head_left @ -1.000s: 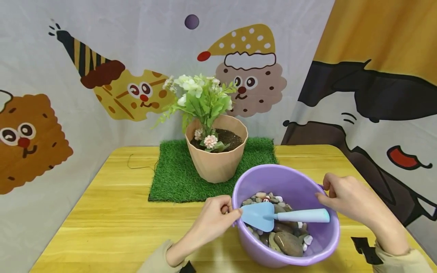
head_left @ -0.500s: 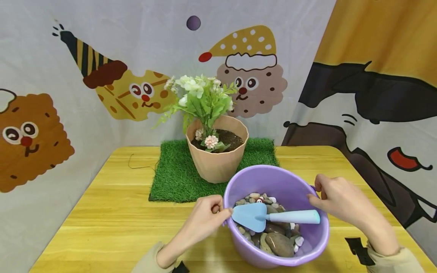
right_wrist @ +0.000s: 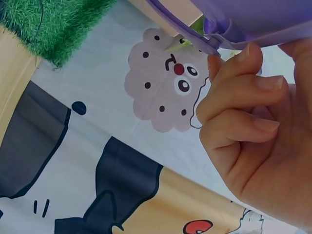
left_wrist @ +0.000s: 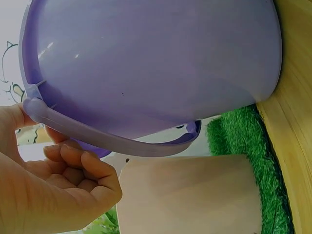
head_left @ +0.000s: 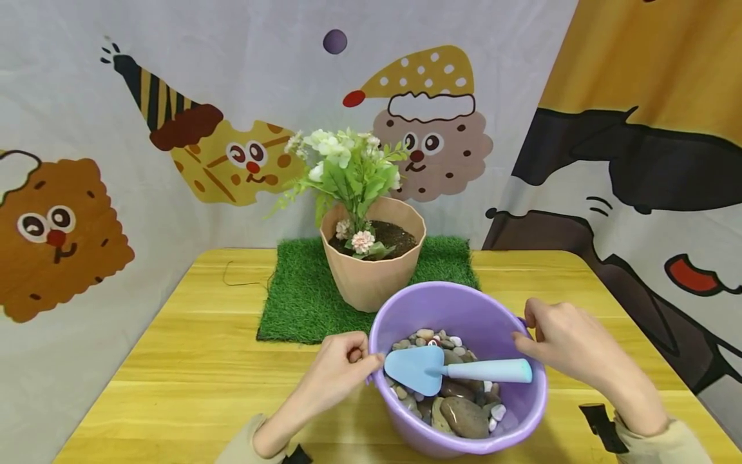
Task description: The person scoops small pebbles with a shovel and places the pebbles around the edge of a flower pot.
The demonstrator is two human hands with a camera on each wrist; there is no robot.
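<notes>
At the left, a pale cloth backdrop shows a printed orange-brown biscuit face, then a yellow cheese face under a striped party hat. In front of it lies the yellow wood-grain counter, with a thin dark thread on its far left. Next comes a green artificial-grass mat.

My left grip, in a cream sleeve, comes from the near side; thumb and forefinger pinch the left rim of a purple plastic bucket.

On the mat, far centre, stands a peach, faceted flowerpot of dark soil, with a leafy green plant bearing white and pale pink flowers.

The bucket is at near right, its mouth toward me. A light blue trowel lies inside, blade left and handle right, over grey, brown and white stones. The purple bucket handle hangs outside.

My right grip is clamped on the right rim.

Far right, the cloth shows a printed figure in black sunglasses.
</notes>
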